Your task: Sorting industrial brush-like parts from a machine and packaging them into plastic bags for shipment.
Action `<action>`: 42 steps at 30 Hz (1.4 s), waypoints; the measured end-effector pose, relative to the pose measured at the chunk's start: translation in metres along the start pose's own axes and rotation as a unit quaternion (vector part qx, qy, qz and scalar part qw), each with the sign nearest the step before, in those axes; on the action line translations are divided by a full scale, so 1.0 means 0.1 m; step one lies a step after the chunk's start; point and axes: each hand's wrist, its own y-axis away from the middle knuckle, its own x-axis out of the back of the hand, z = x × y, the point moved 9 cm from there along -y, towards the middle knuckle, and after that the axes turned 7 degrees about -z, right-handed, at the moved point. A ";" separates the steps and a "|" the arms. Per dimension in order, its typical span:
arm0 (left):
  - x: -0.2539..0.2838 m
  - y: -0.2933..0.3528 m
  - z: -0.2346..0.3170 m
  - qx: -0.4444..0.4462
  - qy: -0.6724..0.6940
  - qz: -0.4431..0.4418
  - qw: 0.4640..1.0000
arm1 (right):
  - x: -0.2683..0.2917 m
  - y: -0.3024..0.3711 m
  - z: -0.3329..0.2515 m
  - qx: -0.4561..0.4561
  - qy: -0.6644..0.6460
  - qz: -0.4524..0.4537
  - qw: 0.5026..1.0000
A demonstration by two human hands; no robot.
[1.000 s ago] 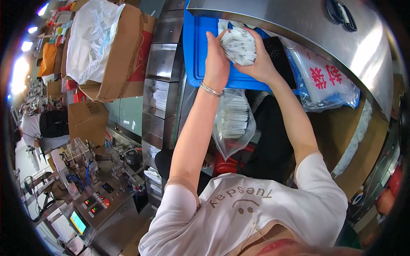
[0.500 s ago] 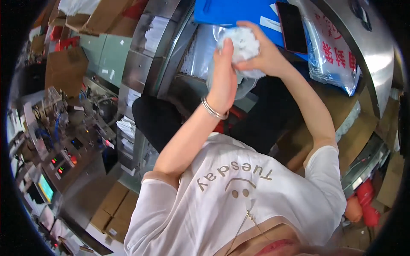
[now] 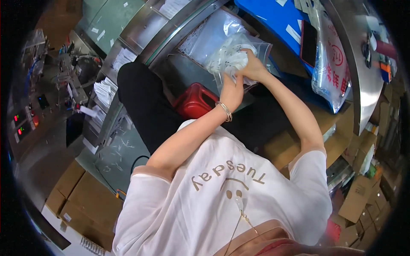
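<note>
In the head view, a bundle of white slips (image 3: 232, 59) sits in front of you at the far end of your reach, with a clear plastic bag (image 3: 262, 46) around it, above the gap between your knees. The fingers of your right hand (image 3: 255, 69) are curled on the bundle's near right side, holding it; those of your left hand (image 3: 232, 94) are drawn up narrow at the near edge with film about them, and whether they pinch slips, film or both cannot be told. The step in hand looks like settling the bundle in the bag, so let one hand carry the weight from beneath while the other smooths the film. Hold the slips as one body: they look thin and loose, and a squeeze on one side would probably fan them out. Check that no fold of plastic is trapped under your thumbs, since a caught edge could drag slips out as you let go. Work a little clear of the red container (image 3: 194, 104) just below on the left, where a dropped slip might be lost. The lined cardboard box (image 3: 198, 40) lies close on the far left, so mind that the two sheets of plastic don't snag. On the far right, the blue tray (image 3: 265, 15), with the dark phone (image 3: 308, 42) by its edge, stands apart from your hands; steer your right elbow wide of the printed plastic pack (image 3: 331, 74).
</note>
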 end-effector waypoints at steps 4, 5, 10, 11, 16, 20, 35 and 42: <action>-0.01 -0.01 -0.23 0.088 -0.122 -0.049 0.987 | -0.11 -0.01 -0.06 -0.007 0.042 -0.008 0.999; -0.02 -0.07 -0.37 0.090 -0.116 -0.045 0.988 | -0.11 -0.01 -0.11 -0.006 0.044 -0.005 0.999; -0.31 0.18 0.01 -0.054 -0.465 -0.182 0.865 | -0.10 -0.10 -0.01 0.006 0.028 0.006 1.000; -0.32 0.23 -0.05 -0.052 -0.464 -0.181 0.866 | -0.11 -0.12 -0.02 0.002 0.029 -0.003 1.000; -0.46 0.21 -0.08 -0.154 -0.660 -0.170 0.715 | -0.14 -0.23 -0.02 0.004 0.061 -0.024 0.998; -0.46 0.37 0.24 -0.205 -0.630 -0.187 0.725 | -0.16 -0.23 -0.05 0.000 0.078 -0.027 0.997; -0.03 0.62 0.59 -0.262 -0.598 -0.163 0.740 | -0.77 -0.50 -0.17 -0.051 0.270 0.000 0.961; 0.20 0.55 0.66 -0.339 -0.559 -0.033 0.756 | -0.59 -0.36 -0.46 -0.024 0.211 -0.061 0.975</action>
